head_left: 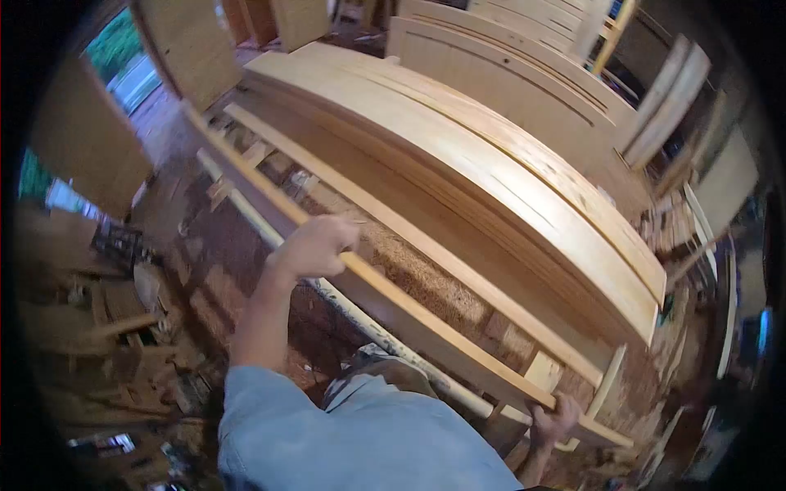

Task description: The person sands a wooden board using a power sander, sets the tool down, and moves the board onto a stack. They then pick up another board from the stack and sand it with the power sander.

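A long wooden board point(442, 329) stands on edge across the space in front of me, slanting from upper left to lower right. My left hand point(315, 245) is closed over its upper edge, left of the middle. Close to the board's near right end, my right hand point(557, 419) wraps round the edge with its fingers. Beyond it runs a second, roughly parallel wooden strip point(426, 245), apart from both hands. A pale, dark-spotted pole point(368, 327) lies along the board's near side, below my left hand.
Behind the strips rests a stack of wide, light wooden panels point(458, 139). A panelled wooden piece point(499, 69) stands at the back. Planks point(667, 102) lean at the right. Wood scraps point(123, 327) and tools clutter the left, and shavings point(401, 245) cover the ground between the strips.
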A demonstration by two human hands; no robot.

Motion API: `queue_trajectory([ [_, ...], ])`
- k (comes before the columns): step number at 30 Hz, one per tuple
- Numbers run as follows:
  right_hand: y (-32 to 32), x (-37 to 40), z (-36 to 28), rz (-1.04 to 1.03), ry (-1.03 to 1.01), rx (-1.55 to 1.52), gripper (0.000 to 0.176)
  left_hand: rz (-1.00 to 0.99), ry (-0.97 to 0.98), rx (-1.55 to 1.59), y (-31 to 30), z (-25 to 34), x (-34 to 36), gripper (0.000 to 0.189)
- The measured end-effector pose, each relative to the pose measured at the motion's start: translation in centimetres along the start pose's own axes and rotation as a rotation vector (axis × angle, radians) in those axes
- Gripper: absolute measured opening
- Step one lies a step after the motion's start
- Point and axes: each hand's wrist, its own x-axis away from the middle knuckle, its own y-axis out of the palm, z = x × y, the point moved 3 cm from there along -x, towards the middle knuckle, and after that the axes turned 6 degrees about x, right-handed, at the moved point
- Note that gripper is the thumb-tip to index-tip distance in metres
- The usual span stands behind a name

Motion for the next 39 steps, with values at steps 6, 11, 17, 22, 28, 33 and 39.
queue_trajectory([
  [6,4.3,5.0,-1.8,-0.129,0.042,0.079,0.060,0.022,-0.295,0.140,7.5,-8.0,5.7,0.033],
  [11,5.9,4.7,-3.2,-0.188,0.128,0.054,0.062,-0.199,-0.154,-0.103,13.0,-5.0,0.8,0.051],
  [17,7.9,14.7,-6.7,-0.138,0.278,-0.135,0.064,-0.047,-0.093,-0.138,23.0,-11.3,-1.9,0.085],
  [22,4.6,26.0,-6.4,-0.121,0.585,-0.123,0.061,-0.141,-0.416,-0.172,22.7,-4.9,-2.0,0.064],
  [28,0.8,35.8,-4.8,-0.100,0.825,0.007,0.065,0.097,-0.289,-0.231,24.9,-6.4,-2.0,0.060],
  [33,0.7,36.6,-4.4,-0.073,1.043,-0.064,0.071,0.059,-0.310,-0.323,26.2,-7.9,-2.7,0.060],
  [39,3.5,32.1,-4.0,-0.061,0.924,0.083,0.075,0.177,-0.267,-0.372,26.7,-8.1,-2.6,0.059],
])
